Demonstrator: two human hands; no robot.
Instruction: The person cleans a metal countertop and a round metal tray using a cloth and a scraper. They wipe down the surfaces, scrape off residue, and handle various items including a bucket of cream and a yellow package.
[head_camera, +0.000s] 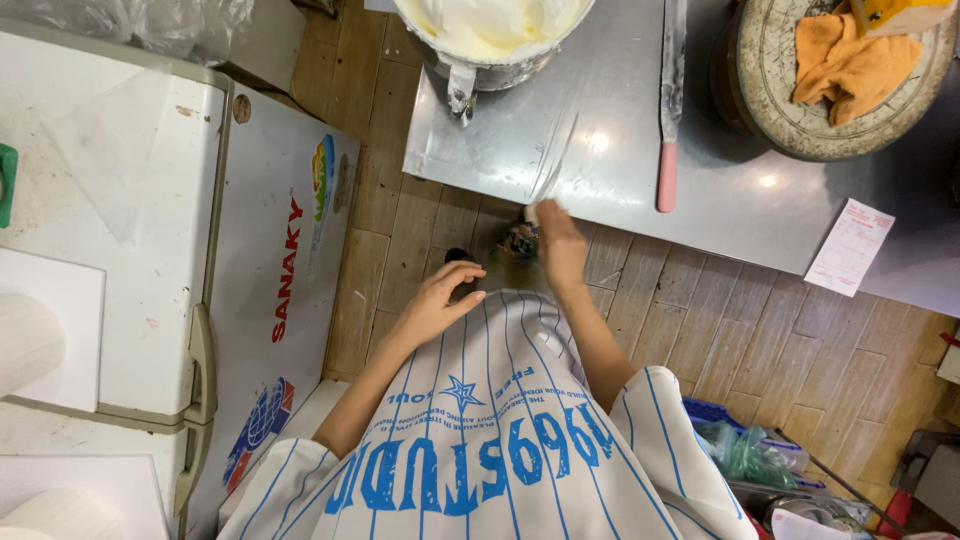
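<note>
Steel worktop (620, 170) up at 12 o'clock, w/ plastic film (556, 160) trailing off its edge. Right hand (560, 245) pinches film's lower end, thin, light, clingy; best held by that edge. Left hand (440, 300) at 9 o'clock, fingers curled, holding nothing.

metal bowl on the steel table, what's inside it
The metal bowl holds smooth white cream, filling what shows. The frame's top edge cuts off the far side, and the cream hides the bowl's bottom.
</note>
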